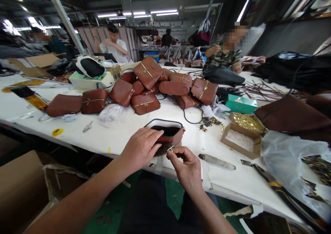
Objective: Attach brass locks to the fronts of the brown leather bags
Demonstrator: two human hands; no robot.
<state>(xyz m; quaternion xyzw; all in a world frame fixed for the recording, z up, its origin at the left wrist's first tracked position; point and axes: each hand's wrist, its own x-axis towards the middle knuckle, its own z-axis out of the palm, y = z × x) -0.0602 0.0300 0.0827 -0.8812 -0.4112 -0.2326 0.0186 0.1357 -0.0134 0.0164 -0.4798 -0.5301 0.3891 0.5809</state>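
Note:
A small brown bag [176,137] with a black-edged open top stands at the near edge of the white table. My left hand [141,147] grips its left side, thumb and fingers pinched at the front of the rim. With thumb and forefinger, my right hand [186,166] pinches a thin metal zipper pull [170,148] at the bag's front. The bag's inside looks dark, and its lower front is partly hidden by my hands.
Brown bags [146,104] are piled across the white table [85,142]. To the right lie a wrapped rod [217,161], a cardboard box of gold parts [231,118], a green box [241,104] and a plastic bag [284,158]. Several people sit or stand beyond.

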